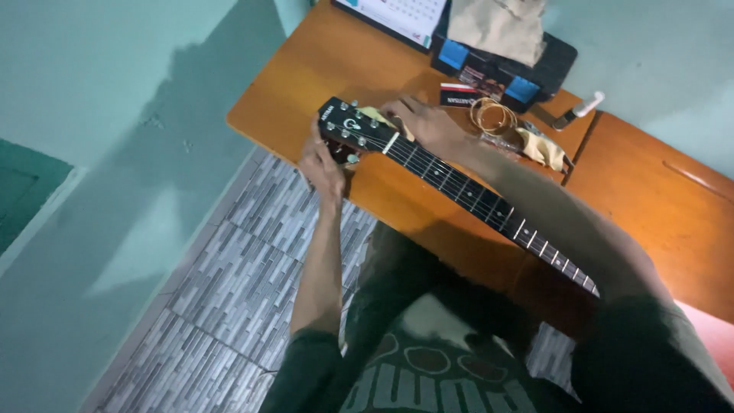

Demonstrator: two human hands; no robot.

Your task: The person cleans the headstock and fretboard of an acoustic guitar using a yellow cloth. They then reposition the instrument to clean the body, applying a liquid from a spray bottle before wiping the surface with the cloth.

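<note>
A guitar neck [466, 191] with a dark headstock [353, 128] lies across an orange wooden table [306, 84]. My left hand [323, 164] grips the underside of the headstock near the tuning pegs. On the far side of the headstock my right hand [428, 122] presses a yellowish cloth [378, 116] against it. The guitar body is out of view, hidden behind my right arm.
A coil of guitar strings [493, 116] and another crumpled cloth [544, 149] lie on the table. Behind them stand a dark box [505, 73] with blue patches, a calendar [397, 17] and a small white-tipped bottle [579, 111]. Grey tiled floor [229, 283] lies below.
</note>
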